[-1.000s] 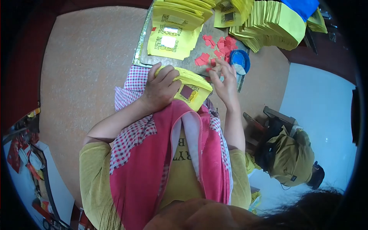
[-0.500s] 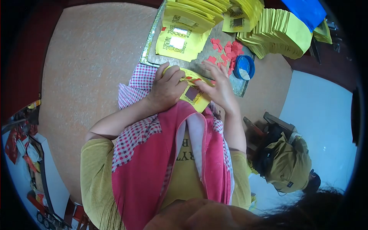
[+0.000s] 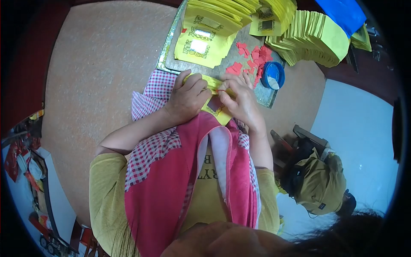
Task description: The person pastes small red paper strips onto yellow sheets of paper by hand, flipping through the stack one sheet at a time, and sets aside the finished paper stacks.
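My left hand [image 3: 187,96] is wrapped round the left end of a yellow paper stack [image 3: 217,115], whose front sheet has a dark square print. The fingers of my right hand [image 3: 241,98] are closed at the stack's right part, with a bit of red paper [image 3: 217,91] showing beside them. Just beyond, red paper pieces [image 3: 260,55] lie scattered on the board, next to a blue round container [image 3: 273,75] with white stuff in it. Fanned yellow papers [image 3: 197,48] with printed figures and bright squares lie at the board's left.
The board's edge [image 3: 170,38] has a glittery strip. Thick yellow stacks [image 3: 314,38] and a blue item [image 3: 344,15] are at the upper right. Checked cloth [image 3: 159,85] hangs by the near edge. Dark frames and a brown jacket [image 3: 321,182] are at the right.
My right hand has moved from near the red pieces and blue container down onto the held stack, and its fingers have closed there. Red paper now shows on the stack. The view has shifted slightly.
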A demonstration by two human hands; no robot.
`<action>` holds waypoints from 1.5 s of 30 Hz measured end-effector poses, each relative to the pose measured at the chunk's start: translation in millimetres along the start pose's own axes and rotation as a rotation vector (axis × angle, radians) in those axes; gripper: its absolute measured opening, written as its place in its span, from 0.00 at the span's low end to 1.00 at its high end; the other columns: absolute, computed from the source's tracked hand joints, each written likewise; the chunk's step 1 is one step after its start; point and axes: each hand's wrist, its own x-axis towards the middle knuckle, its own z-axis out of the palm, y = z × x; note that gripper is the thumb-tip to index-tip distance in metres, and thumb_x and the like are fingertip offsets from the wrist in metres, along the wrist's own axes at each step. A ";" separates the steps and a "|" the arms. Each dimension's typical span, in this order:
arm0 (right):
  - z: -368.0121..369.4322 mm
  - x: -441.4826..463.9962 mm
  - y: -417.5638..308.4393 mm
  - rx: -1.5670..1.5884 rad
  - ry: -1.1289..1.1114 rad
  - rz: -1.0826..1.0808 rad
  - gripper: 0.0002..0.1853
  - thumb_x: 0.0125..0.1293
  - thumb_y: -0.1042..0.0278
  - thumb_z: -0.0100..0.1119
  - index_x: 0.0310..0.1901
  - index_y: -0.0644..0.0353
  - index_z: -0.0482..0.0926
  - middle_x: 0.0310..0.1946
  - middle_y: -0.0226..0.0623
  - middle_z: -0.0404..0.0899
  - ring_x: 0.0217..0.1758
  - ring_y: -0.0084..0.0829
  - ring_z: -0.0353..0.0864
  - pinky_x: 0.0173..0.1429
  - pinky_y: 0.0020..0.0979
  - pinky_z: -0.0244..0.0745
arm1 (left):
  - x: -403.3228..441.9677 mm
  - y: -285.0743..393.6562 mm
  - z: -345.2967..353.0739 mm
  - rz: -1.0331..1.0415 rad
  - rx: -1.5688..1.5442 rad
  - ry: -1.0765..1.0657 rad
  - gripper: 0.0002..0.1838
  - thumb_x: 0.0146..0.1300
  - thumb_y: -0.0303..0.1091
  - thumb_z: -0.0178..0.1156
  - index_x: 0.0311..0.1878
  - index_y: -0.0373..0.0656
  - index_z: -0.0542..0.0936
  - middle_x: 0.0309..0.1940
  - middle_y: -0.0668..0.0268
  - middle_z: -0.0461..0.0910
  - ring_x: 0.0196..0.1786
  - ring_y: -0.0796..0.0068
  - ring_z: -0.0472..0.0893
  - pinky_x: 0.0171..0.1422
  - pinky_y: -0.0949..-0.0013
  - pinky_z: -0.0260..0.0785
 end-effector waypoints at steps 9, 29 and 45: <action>15.8 17.4 5.0 -0.164 0.039 -0.069 0.14 0.61 0.64 0.68 0.48 0.58 0.82 0.55 0.43 0.82 0.65 0.44 0.79 0.82 0.56 0.48 | 1.2 3.7 -3.2 0.004 0.035 0.023 0.06 0.56 0.33 0.64 0.36 0.46 0.85 0.45 0.66 0.79 0.59 0.65 0.75 0.72 0.51 0.58; -1.1 16.3 10.3 0.009 -0.118 -0.007 0.08 0.62 0.64 0.67 0.40 0.55 0.81 0.53 0.39 0.85 0.63 0.41 0.81 0.81 0.58 0.48 | -4.4 -2.6 -4.1 0.087 -0.008 0.013 0.06 0.56 0.33 0.65 0.37 0.45 0.86 0.40 0.68 0.78 0.55 0.67 0.76 0.65 0.56 0.64; 8.8 2.3 -4.2 -0.321 0.033 -0.049 0.23 0.58 0.62 0.72 0.54 0.59 0.78 0.64 0.47 0.77 0.70 0.45 0.74 0.82 0.57 0.47 | -3.6 -2.6 -4.4 0.081 -0.014 0.019 0.07 0.55 0.33 0.64 0.37 0.46 0.85 0.46 0.66 0.79 0.59 0.66 0.75 0.71 0.54 0.62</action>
